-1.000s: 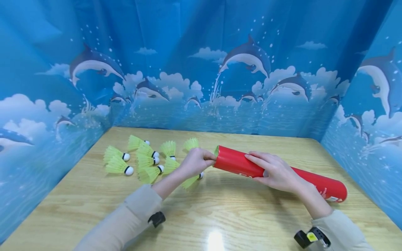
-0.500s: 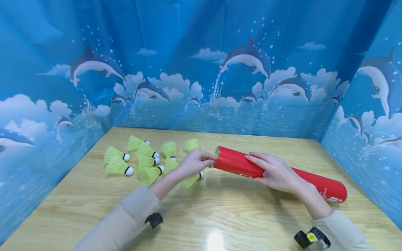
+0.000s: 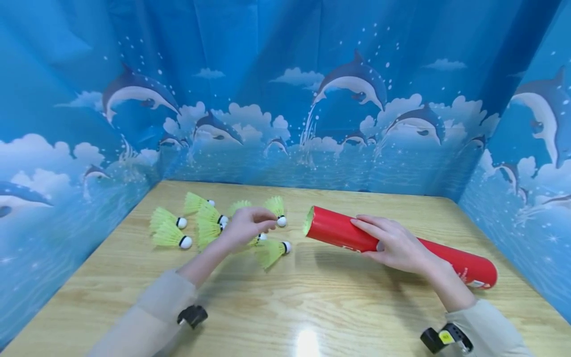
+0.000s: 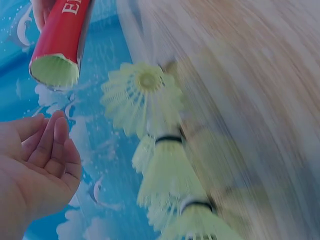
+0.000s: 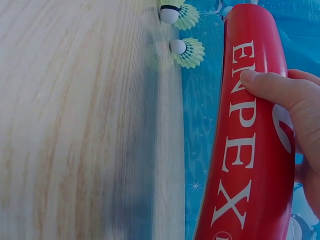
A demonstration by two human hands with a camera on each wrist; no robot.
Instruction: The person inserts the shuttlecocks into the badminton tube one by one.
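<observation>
My right hand [image 3: 394, 245] grips a red shuttlecock tube [image 3: 341, 230] around its middle, thumb on the near side and fingers over the top. The tube leans with its uncovered mouth raised toward the left; yellow-green feathering shows inside it in the left wrist view. White "ENPEX" lettering [image 5: 240, 135] runs along its side. My left hand [image 3: 246, 228] hovers over the shuttlecocks left of the mouth, holding nothing, its fingers loosely bent. Nearest to it lie one shuttlecock [image 3: 274, 204] behind and another [image 3: 271, 254] in front. It hides part of several others.
More yellow shuttlecocks [image 3: 167, 235] with white cork heads lie at the left of the wooden table [image 3: 285, 307]. A blue dolphin-print curtain [image 3: 267, 124] encloses the table at the back and sides.
My left hand has drawn back from the tube's mouth and moved left over the shuttlecocks, uncovering the one at the back. My right hand and the tube have stayed in place.
</observation>
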